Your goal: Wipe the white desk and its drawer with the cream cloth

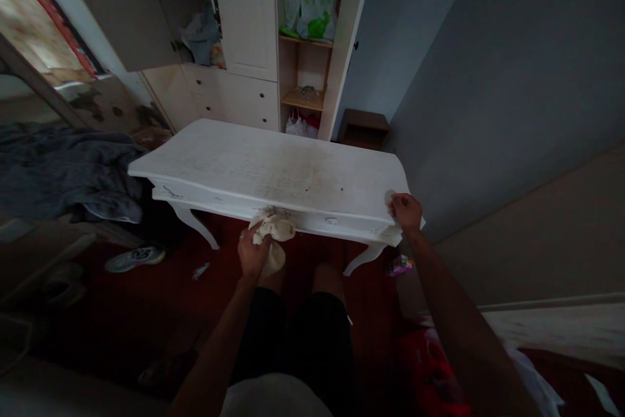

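A white table point(234, 150) with curved legs and a drawer front stands before me, its top smudged grey-brown in the middle. My left hand point(251, 253) grips a crumpled cream cloth point(277, 228) just in front of the drawer's middle; part of the cloth hangs below the hand. At the table's right front corner is my right hand point(407, 211), its fingers curled together. A small pale round patch shows beside those fingertips, and whether they pinch anything is unclear. Two tiny dark specks lie on the tabletop.
Behind the table stands a white wardrobe point(249, 26) with plastic bags point(315, 4) on its open shelves. Dark grey fabric point(68, 170) is heaped at left, above a shoe point(135, 259). A brown cabinet point(365, 125) sits by the grey wall. A red item point(430, 371) lies lower right.
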A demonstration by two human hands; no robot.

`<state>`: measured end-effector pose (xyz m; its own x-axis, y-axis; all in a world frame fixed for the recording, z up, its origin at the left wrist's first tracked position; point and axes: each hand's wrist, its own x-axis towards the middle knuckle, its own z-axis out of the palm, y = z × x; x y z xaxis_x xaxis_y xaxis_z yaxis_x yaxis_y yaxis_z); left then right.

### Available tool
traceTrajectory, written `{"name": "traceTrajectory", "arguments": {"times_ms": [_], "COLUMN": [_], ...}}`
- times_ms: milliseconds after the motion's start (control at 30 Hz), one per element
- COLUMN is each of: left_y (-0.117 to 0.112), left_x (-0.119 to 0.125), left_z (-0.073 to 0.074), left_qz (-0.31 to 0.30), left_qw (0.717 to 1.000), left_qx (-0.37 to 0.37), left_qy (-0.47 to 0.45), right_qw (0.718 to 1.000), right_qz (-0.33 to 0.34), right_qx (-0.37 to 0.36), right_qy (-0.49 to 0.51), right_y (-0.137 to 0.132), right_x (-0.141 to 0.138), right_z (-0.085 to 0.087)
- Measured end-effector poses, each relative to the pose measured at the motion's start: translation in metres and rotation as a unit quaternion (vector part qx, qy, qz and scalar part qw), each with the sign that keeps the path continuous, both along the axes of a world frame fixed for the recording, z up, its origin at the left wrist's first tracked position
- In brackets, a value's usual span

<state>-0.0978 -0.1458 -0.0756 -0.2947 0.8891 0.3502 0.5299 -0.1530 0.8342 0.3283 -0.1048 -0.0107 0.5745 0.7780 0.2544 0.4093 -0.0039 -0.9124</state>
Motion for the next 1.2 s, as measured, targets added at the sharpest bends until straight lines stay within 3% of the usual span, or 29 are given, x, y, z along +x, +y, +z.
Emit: {"name": "traceTrajectory", "arguments": {"times_ms": [133,200,300,433,533,633,800,1000,1067,1200], "left_y": [0.032,0.041,0.038,0.025,0.017,0.015,0.018,0.017,0.017,0.015], "left_x": [0.047,0.072,0.101,0.131,0.151,0.157,0.146,0.151,0.155,0.169], "left_z": [-0.003,0.000,0.005,0.007,0.005,0.000,-0.010,-0.009,-0.007,-0.007], "left_qz": [0.000,0.036,0.062,-0.022,-0.047,-0.061,-0.112,-0.111,-0.128,-0.117], "left_qw": [0.994,0.990,0.989,0.991,0.990,0.986,0.970,0.970,0.973,0.965], "left_qx": [-0.018,-0.054,-0.115,-0.125,-0.101,-0.068,-0.112,-0.134,-0.149,-0.197], "left_qy": [-0.109,-0.125,-0.074,0.029,0.091,0.139,0.182,0.171,0.117,-0.127], "right_qw": [0.998,0.997,0.996,0.988,0.981,0.976,0.970,0.971,0.972,0.971], "right_qz": [-0.028,-0.033,-0.044,-0.069,-0.079,-0.080,-0.081,-0.072,-0.076,-0.085], "right_qx": [-0.005,-0.009,-0.015,-0.003,0.008,0.016,0.030,0.031,0.033,0.032], "right_qy": [-0.056,-0.063,-0.074,-0.135,-0.180,-0.200,-0.226,-0.225,-0.222,-0.219], "right_y": [-0.003,-0.003,-0.003,0.001,0.003,0.003,0.003,0.003,0.003,0.004], "right_x": [-0.006,-0.008,-0.009,-0.008,-0.005,-0.004,-0.002,0.000,0.000,-0.001], "right_z": [0.002,0.003,0.003,-0.002,-0.007,-0.010,-0.014,-0.016,-0.017,-0.017]}}
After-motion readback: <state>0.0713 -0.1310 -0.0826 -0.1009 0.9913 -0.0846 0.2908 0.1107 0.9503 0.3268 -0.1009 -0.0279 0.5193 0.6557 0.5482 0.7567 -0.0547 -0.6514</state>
